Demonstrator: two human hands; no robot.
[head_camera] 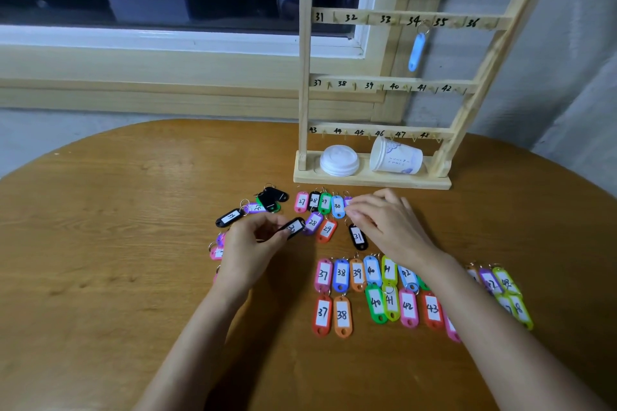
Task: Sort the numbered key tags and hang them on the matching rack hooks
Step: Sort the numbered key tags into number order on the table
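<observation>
**Hand state.** The left hand (pixel 253 243) pinches a black key tag (pixel 295 227) by its lower-left end, between thumb and fingertips. The labelled end points toward 2 o'clock, and the tag is held just above the table (pixel 133 210). The right hand (pixel 387 223) lies palm down at 3 o'clock of that tag, with its fingertips bent onto the right end of the 27–30 row (pixel 320 202). Whether it holds anything cannot be told.

**Location.** The 37–43 rows (pixel 340 274) lie at 5 o'clock of the left hand. The rack (pixel 303 77) stands at 1 o'clock. One blue tag (pixel 416 52) hangs at hook 34.

**Handling.** The tags appear to be light, rigid plastic with smooth, probably slippery shells and a thin metal ring. Pinch the long edges of the body, leaving the ring free to go onto the hook. A tag lying flat likely needs one end tipped up before it can be lifted.
</observation>
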